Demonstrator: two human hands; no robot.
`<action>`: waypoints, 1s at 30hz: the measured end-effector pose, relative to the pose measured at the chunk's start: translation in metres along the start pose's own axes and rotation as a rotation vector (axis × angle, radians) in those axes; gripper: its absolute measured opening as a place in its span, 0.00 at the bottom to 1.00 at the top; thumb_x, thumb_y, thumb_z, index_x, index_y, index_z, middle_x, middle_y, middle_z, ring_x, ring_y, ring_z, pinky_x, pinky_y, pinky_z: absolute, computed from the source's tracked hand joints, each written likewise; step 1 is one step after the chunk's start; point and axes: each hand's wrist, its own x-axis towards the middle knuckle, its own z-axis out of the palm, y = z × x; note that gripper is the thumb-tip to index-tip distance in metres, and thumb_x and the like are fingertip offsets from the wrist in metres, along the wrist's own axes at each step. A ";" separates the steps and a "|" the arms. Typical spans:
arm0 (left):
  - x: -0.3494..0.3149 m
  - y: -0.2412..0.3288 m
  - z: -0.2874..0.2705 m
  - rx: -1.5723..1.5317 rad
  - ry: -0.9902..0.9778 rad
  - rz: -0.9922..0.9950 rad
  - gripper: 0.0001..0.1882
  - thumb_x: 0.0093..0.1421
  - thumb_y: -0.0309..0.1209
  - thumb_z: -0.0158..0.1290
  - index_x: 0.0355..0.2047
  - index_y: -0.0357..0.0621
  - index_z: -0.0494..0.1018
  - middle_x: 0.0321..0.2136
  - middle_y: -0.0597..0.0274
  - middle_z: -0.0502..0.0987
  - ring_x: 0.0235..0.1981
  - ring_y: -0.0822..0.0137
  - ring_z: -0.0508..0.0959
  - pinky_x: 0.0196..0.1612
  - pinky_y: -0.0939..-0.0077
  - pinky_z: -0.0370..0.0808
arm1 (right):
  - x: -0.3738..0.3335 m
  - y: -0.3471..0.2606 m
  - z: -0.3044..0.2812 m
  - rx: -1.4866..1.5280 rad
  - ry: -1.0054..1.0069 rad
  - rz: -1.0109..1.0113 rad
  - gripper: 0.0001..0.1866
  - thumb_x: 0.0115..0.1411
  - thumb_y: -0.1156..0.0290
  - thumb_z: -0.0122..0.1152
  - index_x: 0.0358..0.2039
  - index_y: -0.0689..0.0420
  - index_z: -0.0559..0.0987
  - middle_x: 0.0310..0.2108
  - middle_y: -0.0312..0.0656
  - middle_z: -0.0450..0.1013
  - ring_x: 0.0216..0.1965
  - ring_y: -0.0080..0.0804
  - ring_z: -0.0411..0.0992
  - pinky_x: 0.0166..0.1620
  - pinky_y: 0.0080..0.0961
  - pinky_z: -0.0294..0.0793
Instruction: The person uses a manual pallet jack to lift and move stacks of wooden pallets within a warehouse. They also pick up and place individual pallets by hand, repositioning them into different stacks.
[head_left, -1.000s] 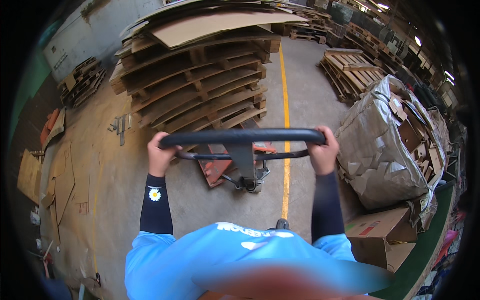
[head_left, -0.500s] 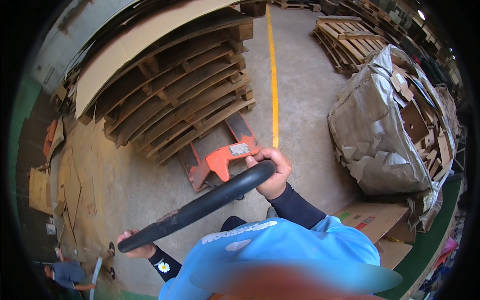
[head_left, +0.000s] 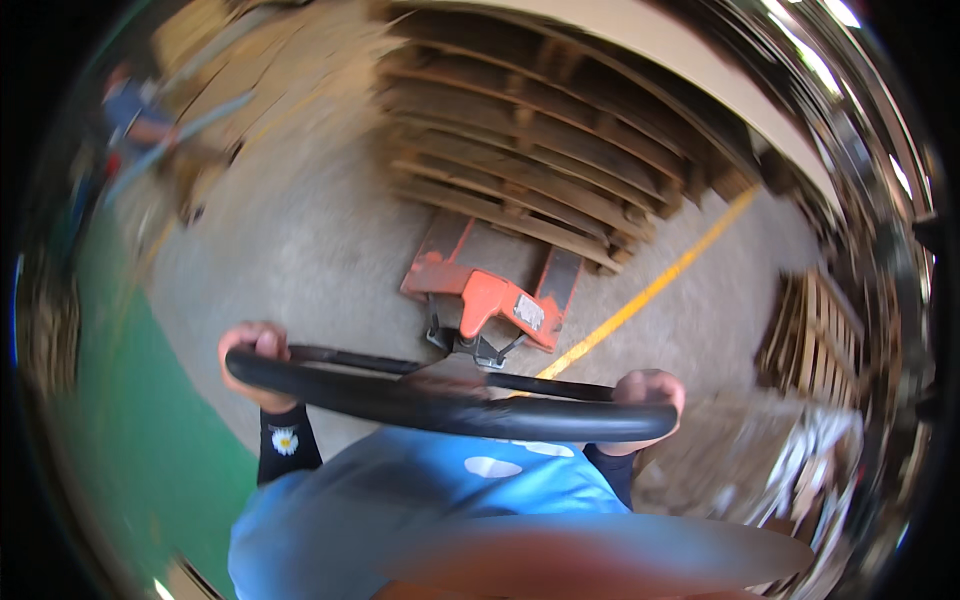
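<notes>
Both my hands grip the black handle (head_left: 450, 405) of an orange pallet jack (head_left: 484, 298). My left hand (head_left: 255, 360) is wrapped round the handle's left end. At its right end my right hand (head_left: 650, 392) is closed, partly hidden behind the thick black bar. The jack's forks run under a tall stack of wooden pallets (head_left: 520, 150), with a flat cardboard sheet (head_left: 690, 40) on top. How far the forks reach in is hidden by the pallets.
A yellow floor line (head_left: 640, 305) slants past the jack's right side. Right of me are a blurred bag of cardboard scraps (head_left: 745, 455) and leaning wooden pallets (head_left: 815, 330). At far left a person (head_left: 145, 120) holds a long pale bar. Green floor (head_left: 185, 400) lies left.
My view has swung left, so the pallet stack and jack appear further right. The handle has gone from slanted to nearly level. Both hands keep their grip.
</notes>
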 end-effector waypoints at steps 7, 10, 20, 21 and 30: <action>-0.089 0.086 0.078 0.207 0.183 0.106 0.10 0.56 0.18 0.54 0.37 0.37 0.66 0.23 0.59 0.68 0.20 0.70 0.68 0.25 0.76 0.69 | 0.130 0.083 0.005 0.177 -0.223 -0.070 0.09 0.55 0.84 0.56 0.29 0.59 0.66 0.17 0.35 0.63 0.13 0.18 0.62 0.14 0.16 0.59; -0.107 0.115 0.116 0.301 0.189 0.105 0.12 0.55 0.18 0.57 0.37 0.38 0.66 0.22 0.59 0.69 0.20 0.70 0.68 0.24 0.76 0.66 | 0.171 0.107 0.023 0.271 -0.266 0.031 0.08 0.57 0.83 0.55 0.30 0.57 0.66 0.17 0.34 0.62 0.11 0.17 0.58 0.13 0.17 0.57; -0.103 0.159 0.211 0.489 0.248 0.219 0.14 0.50 0.17 0.58 0.34 0.38 0.66 0.18 0.59 0.68 0.16 0.69 0.66 0.20 0.74 0.63 | 0.261 0.123 0.071 0.410 -0.375 0.188 0.06 0.54 0.81 0.49 0.29 0.55 0.65 0.13 0.34 0.59 0.09 0.19 0.53 0.12 0.18 0.53; -0.100 0.162 0.217 0.469 0.202 0.257 0.14 0.49 0.17 0.59 0.34 0.38 0.67 0.17 0.59 0.68 0.15 0.68 0.66 0.20 0.73 0.63 | 0.270 0.120 0.078 0.429 -0.374 0.189 0.06 0.53 0.81 0.48 0.29 0.55 0.65 0.13 0.34 0.58 0.09 0.19 0.53 0.12 0.19 0.53; -0.082 0.186 0.225 0.425 -0.188 0.152 0.15 0.44 0.25 0.65 0.32 0.40 0.72 0.21 0.62 0.73 0.19 0.61 0.74 0.20 0.69 0.67 | 0.287 0.114 0.135 0.362 -0.374 0.187 0.05 0.52 0.80 0.48 0.26 0.54 0.65 0.12 0.34 0.57 0.10 0.21 0.55 0.13 0.20 0.52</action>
